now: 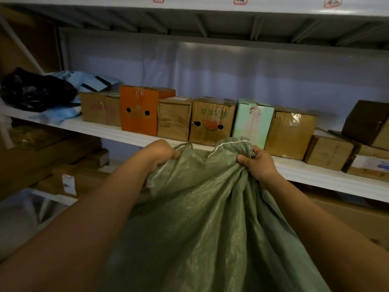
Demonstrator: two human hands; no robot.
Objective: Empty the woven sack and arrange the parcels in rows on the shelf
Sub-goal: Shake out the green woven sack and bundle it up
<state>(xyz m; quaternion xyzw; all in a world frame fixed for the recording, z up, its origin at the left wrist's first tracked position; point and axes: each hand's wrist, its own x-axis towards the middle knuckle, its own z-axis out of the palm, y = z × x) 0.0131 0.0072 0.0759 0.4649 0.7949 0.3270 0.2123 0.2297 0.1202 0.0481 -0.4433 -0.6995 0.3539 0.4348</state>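
green woven sack [210, 207] hangs in front of the shelf [315, 173]. left hand [160, 153] and right hand [257, 163] each bunch its mouth in a closed grip. cloth looks limp, slippery; hold the hem.

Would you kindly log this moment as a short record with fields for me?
sack: green woven sack, hanging in front of the shelf, contents not visible
left hand: grips the sack's top edge
right hand: grips the bunched top edge
shelf: row of boxes along it
row includes: orange box, watermelon box, mint box
far left: black bag
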